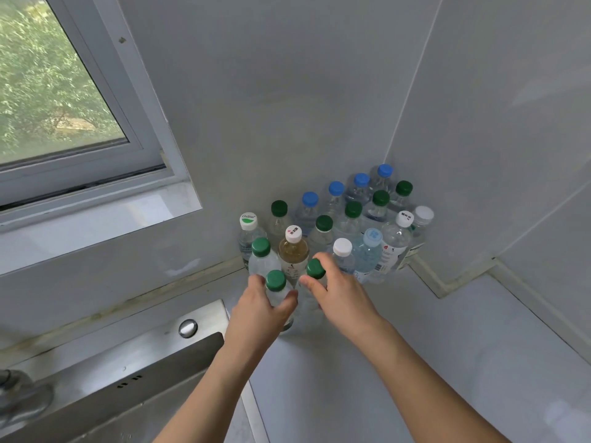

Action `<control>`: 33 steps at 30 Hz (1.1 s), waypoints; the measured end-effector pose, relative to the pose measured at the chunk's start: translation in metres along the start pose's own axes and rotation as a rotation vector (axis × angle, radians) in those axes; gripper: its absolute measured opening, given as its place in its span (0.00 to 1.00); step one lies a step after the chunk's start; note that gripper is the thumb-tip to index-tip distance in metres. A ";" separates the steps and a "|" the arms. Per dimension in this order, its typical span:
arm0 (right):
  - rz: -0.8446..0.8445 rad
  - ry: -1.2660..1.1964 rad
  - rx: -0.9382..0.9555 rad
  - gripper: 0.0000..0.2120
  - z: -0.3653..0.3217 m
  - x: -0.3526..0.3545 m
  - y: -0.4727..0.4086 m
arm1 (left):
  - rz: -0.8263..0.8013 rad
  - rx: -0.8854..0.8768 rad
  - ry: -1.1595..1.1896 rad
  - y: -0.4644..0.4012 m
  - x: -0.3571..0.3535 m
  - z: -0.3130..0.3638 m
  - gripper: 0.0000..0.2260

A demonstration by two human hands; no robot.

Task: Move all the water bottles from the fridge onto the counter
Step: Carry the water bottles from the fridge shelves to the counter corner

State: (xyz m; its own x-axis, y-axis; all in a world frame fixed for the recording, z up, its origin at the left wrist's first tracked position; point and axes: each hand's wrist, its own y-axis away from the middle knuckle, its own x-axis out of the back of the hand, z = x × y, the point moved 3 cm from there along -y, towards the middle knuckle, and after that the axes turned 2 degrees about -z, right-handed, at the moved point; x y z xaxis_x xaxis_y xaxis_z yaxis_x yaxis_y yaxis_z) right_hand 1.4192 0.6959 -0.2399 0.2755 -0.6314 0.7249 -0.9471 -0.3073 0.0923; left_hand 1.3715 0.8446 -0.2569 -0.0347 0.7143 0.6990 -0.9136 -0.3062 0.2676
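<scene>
Two bare forearms reach up from the 6 o'clock edge toward the middle of the view, over a pale grey bench (447, 362). At their ends, the left hand (259, 306) is wrapped round the shoulder of a clear green-capped bottle (276, 280), thumb on its right side and fingers on its left, and this bottle stands upright on the bench. Just beside it at 3 o'clock, the right hand (339, 292) grips a second green-capped bottle (315, 269) below the cap, with thumb and fingers curled round the neck; its lower body is hidden behind the hand, so whether it touches the bench cannot be told. Directly beyond both hands, toward 12 and 1 o'clock, a tight cluster of bottles (348, 225) stands upright in the corner where two grey walls meet, with caps in blue, green and white. Among them an amber-filled bottle (293, 247) with a white printed cap stands just behind the two held bottles, and a third green-capped one (261, 247) sits just at 11 o'clock of the left hand's bottle. At 8 o'clock lies a steel sink (134, 372) with a round metal fitting on its rim, and a tap shows at the far 8 o'clock edge. A window (57, 91) with greenery outside fills the 10 o'clock corner.
</scene>
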 end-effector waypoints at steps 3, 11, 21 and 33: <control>-0.049 -0.026 -0.008 0.12 -0.001 0.002 0.000 | 0.014 -0.001 -0.049 0.002 -0.001 0.001 0.18; -0.143 -0.076 -0.053 0.18 -0.005 0.009 -0.001 | -0.070 0.102 -0.012 0.004 0.002 0.008 0.26; -0.095 -0.111 -0.046 0.25 0.019 0.031 0.072 | 0.416 -0.403 -0.275 0.064 0.008 0.031 0.27; 0.183 0.181 -0.166 0.27 0.084 0.158 0.202 | 0.226 -0.923 -0.588 0.123 -0.071 0.158 0.24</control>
State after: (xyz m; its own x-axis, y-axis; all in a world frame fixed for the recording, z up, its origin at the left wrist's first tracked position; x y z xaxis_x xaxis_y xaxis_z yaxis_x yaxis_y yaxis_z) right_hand 1.2848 0.4745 -0.1642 0.0787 -0.5238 0.8482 -0.9963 -0.0704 0.0489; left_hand 1.3256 0.6567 -0.1690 -0.2640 0.2172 0.9397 -0.8697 0.3676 -0.3293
